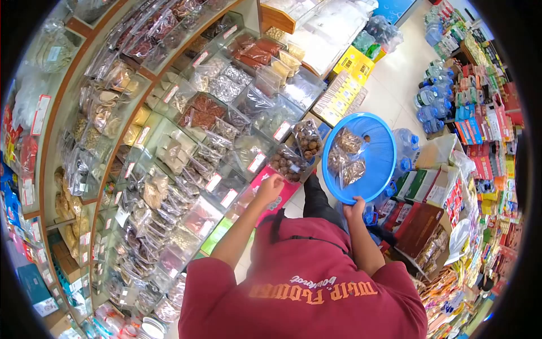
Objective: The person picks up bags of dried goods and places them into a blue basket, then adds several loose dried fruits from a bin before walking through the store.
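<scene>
My right hand (pixel 354 208) grips the near rim of a round blue plastic basket (pixel 383 152). Inside the basket lie several clear bags of brown dried goods (pixel 349 141), along with one small round brown piece. My left hand (pixel 272 189) is at the front edge of the display bins, fingers curled together, just below a clear bag of round brown nuts or dried fruit (pixel 287 165). Whether it pinches part of that bag or the bin edge cannot be made out. A second bag of similar round pieces (pixel 307 139) sits just beyond.
Stepped clear bins (pixel 237 147) of bagged dried goods fill the left, with price tags on their fronts. Yellow cartons (pixel 353 65) stand ahead. On the right are water bottles (pixel 407 144), open cardboard boxes (pixel 420 240) and packed shelves (pixel 480 130). Tiled floor (pixel 389 96) runs between.
</scene>
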`<state>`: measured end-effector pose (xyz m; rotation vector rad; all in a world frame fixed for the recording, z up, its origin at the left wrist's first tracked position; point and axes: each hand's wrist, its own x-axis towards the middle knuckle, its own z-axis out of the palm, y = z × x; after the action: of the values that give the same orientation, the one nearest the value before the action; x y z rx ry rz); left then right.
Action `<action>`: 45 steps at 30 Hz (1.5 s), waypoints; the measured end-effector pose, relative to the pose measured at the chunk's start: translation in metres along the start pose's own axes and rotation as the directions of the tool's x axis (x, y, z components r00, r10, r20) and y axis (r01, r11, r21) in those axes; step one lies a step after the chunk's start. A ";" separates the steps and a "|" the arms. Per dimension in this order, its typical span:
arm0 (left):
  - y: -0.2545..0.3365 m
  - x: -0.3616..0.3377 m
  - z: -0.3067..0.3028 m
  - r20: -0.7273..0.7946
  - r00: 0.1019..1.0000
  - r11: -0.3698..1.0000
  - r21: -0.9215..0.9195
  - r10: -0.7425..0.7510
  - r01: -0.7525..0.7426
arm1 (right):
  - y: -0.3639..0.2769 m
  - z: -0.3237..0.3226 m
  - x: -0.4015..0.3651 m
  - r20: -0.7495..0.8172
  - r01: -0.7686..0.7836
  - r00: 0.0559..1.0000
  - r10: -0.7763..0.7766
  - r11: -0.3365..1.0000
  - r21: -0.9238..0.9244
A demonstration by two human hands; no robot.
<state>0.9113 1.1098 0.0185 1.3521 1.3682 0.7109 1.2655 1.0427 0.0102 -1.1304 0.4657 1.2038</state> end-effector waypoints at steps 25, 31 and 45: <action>0.053 0.167 0.146 -0.148 0.966 0.747 0.613 -0.210 0.256 | -0.162 0.110 0.124 0.124 -0.114 0.972 0.197 0.868 -0.483; 0.059 0.158 0.159 -0.312 0.927 0.781 0.517 -0.208 0.350 | -0.163 0.146 0.133 0.159 -0.087 0.965 0.210 0.823 -0.561; 0.052 0.166 0.166 -0.243 0.935 0.732 0.584 -0.257 0.352 | -0.169 0.157 0.149 0.218 -0.059 0.943 0.250 0.773 -0.631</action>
<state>1.1110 1.2363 -0.0238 1.5300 2.0045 0.1165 1.4288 1.2623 0.0301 -1.4517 -0.0912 1.7150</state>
